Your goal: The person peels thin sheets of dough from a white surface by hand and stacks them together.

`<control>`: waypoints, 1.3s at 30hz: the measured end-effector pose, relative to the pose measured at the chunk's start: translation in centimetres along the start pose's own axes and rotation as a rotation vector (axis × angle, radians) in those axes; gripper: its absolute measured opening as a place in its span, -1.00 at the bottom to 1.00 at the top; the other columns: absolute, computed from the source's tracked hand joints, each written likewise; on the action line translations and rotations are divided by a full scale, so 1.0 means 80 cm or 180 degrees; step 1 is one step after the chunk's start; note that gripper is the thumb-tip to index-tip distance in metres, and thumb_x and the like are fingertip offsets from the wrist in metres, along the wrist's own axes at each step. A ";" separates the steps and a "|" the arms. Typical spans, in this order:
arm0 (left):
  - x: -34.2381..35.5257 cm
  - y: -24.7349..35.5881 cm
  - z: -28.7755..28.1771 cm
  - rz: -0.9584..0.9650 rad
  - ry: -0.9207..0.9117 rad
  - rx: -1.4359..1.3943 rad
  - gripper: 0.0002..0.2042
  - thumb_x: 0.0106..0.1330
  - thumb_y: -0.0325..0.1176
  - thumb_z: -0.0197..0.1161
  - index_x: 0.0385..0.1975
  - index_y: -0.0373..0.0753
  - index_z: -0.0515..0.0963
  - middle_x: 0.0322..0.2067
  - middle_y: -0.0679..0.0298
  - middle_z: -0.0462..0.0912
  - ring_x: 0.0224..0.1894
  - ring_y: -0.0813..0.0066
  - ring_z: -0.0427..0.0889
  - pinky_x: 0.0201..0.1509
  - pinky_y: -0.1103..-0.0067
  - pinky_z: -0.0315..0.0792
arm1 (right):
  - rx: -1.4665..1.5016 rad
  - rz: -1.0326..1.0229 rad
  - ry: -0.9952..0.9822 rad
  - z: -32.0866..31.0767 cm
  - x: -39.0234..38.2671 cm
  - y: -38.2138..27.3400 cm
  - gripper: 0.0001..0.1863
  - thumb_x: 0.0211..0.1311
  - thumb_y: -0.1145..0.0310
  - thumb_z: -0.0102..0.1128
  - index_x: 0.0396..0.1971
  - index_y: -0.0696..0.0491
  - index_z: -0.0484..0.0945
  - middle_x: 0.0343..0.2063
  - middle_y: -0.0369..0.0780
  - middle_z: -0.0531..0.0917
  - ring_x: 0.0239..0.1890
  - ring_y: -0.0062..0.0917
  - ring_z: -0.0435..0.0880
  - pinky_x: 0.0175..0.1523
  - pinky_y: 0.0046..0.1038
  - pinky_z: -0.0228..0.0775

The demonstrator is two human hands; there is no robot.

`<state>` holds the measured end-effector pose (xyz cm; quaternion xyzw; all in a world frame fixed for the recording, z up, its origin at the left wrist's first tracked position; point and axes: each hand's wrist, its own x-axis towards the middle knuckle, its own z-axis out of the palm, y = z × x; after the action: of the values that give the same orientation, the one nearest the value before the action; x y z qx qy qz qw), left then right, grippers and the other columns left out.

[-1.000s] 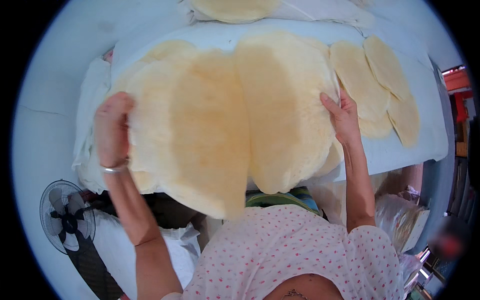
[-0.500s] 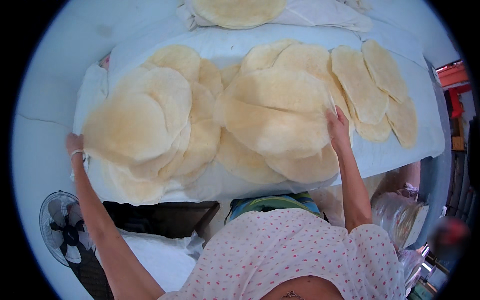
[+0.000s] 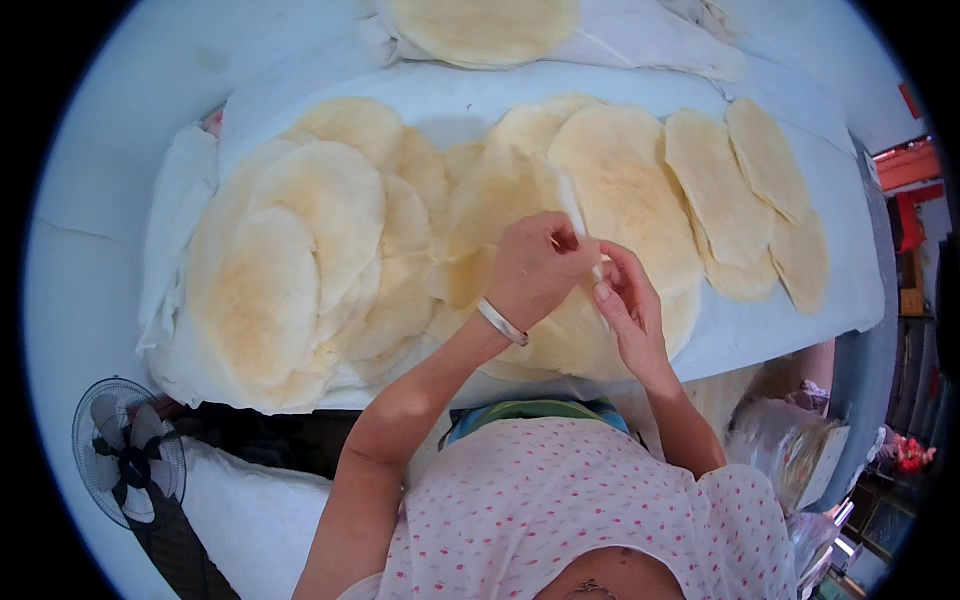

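Pinching a thin sheet (image 3: 567, 200) by its edge with left hand (image 3: 543, 262) and right hand (image 3: 632, 310), close together, above overlapping sheets (image 3: 625, 175) on white cloth (image 3: 775, 322). Looks light, limp and easily torn, probably not slippery; best taken by the rim, with both hands, without tugging.
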<state>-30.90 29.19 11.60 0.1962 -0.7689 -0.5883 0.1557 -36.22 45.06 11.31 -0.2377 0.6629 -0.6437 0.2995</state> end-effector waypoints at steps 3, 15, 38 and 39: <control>0.001 0.011 0.005 -0.0089 0.0045 -0.0246 -0.81 -0.02 -0.36 0.26 -0.69 -0.37 0.49 -0.77 0.26 0.44 -0.64 0.67 0.37 -0.57 0.60 0.28 | 0.0096 0.0481 0.0407 0.002 0.005 0.003 -0.69 0.33 0.26 0.03 -0.01 0.10 0.40 -0.29 -0.39 0.44 -0.29 -0.77 0.34 -0.20 -0.66 0.22; 0.013 0.048 -0.257 0.0331 0.0857 -0.0628 -0.89 0.11 -0.42 0.19 -0.63 -0.21 0.49 -0.60 0.51 0.48 -0.53 0.74 0.40 -0.45 0.68 0.31 | -0.0074 -0.0341 0.0984 -0.067 0.072 0.023 -0.93 0.24 0.45 0.15 -0.29 0.05 0.53 -0.47 -0.48 0.50 -0.43 -0.86 0.38 -0.36 -0.76 0.16; -0.252 -0.325 -0.787 -0.2125 0.3170 -0.1898 -0.70 0.17 -0.47 0.23 -0.09 -0.34 0.43 -0.28 0.17 0.61 -0.29 0.40 0.63 -0.24 0.50 0.56 | -0.2386 -0.0338 -0.0446 0.072 0.269 -0.151 -0.83 0.26 0.37 0.05 -0.28 0.14 0.55 -0.47 -0.48 0.49 -0.45 -0.82 0.35 -0.35 -0.72 0.17; -0.264 -0.331 -0.783 -0.2004 0.2938 -0.1785 -0.65 0.17 -0.48 0.23 -0.03 -0.33 0.40 -0.24 0.15 0.60 -0.25 0.40 0.64 -0.20 0.50 0.57 | -0.2553 -0.0449 -0.0511 0.093 0.283 -0.167 -0.82 0.26 0.36 0.05 -0.28 0.14 0.54 -0.48 -0.49 0.49 -0.45 -0.82 0.34 -0.35 -0.71 0.16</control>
<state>20.19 -19.54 2.07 0.5990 -0.3440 -0.6400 0.3366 -47.98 23.15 22.61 -0.4298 0.8178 -0.3329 0.1890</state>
